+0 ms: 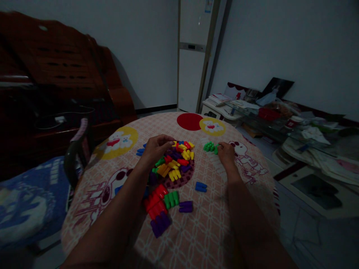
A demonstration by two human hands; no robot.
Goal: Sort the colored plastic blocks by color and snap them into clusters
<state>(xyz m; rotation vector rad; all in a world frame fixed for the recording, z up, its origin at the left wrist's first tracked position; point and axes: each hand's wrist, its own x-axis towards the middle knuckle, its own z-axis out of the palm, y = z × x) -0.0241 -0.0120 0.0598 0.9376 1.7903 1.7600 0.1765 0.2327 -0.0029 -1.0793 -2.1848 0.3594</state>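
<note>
A mixed pile of plastic building blocks in yellow, red, purple, green and blue lies mid-table. My left hand reaches over its far left side, thumb and forefinger close together beside a yellow block; whether they hold a piece is unclear. To the right, my right hand is closed on a green block, most of it hidden by the fingers. Just left of that sits a small green cluster of blocks. Nearer me are joined red blocks, a green block, purple blocks and a blue block.
A patterned cloth covers the round table. At left stand a chair with a blue cushion and a wooden bench. A cluttered glass-topped cabinet runs along the right wall. A tall white unit stands behind.
</note>
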